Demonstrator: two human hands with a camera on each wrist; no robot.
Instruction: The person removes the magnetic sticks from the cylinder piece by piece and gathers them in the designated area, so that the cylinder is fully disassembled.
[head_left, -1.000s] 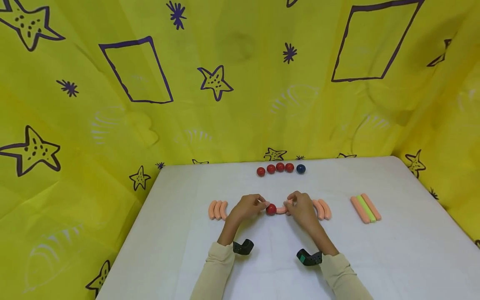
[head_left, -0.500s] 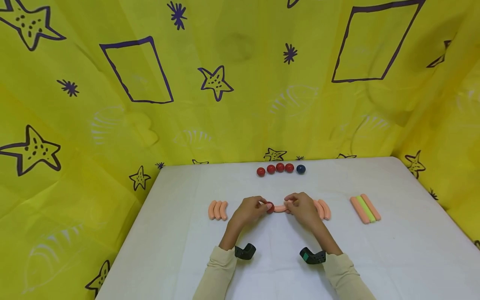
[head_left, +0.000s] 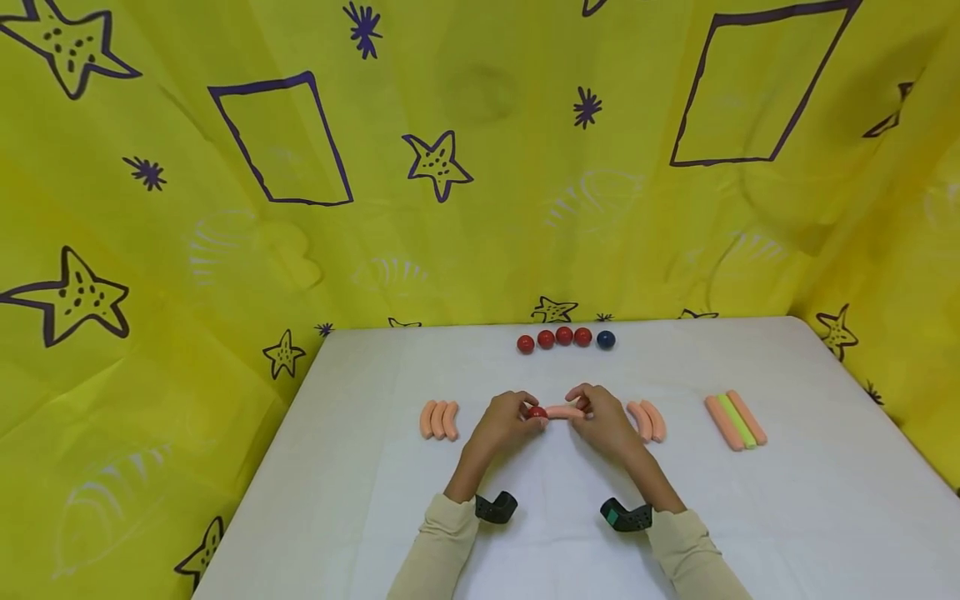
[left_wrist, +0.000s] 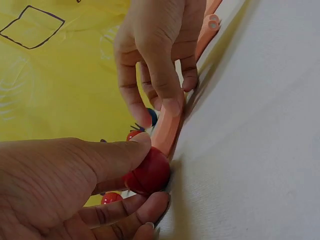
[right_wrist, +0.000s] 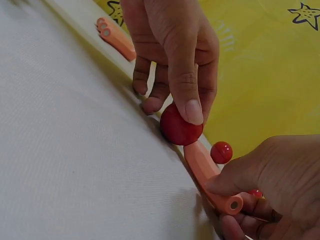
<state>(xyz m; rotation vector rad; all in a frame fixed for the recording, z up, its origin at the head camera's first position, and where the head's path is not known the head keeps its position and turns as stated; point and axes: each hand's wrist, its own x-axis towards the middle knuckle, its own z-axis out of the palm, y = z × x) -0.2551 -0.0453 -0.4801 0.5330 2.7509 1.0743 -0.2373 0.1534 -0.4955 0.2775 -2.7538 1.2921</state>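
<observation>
My left hand (head_left: 508, 421) pinches a glossy red ball (head_left: 537, 412) between thumb and fingers, low over the white tabletop. A curved pink building rod (head_left: 561, 412) meets the ball's right side end-on. The right hand (head_left: 603, 421) grips this rod near its other end. In the right wrist view, a grey disc shows in the free end of the rod (right_wrist: 215, 190), and the left thumb lies across the red ball (right_wrist: 177, 130). The left wrist view shows the ball (left_wrist: 150, 172) against the rod (left_wrist: 166, 131), with fingers covering parts of both.
Several red balls (head_left: 564, 336) and one dark blue ball (head_left: 605, 339) line the table's back. Three curved pink rods (head_left: 438, 420) lie left, two more (head_left: 647, 421) right of the hands. Farther right are two straight pink rods (head_left: 723, 423) around a green rod (head_left: 737, 422). A yellow curtain (head_left: 480, 250) encloses the table.
The left hand has gone from touching the ball's left side to pinching it. Ball and rod have shifted slightly away from the person, and the rod's bend has turned.
</observation>
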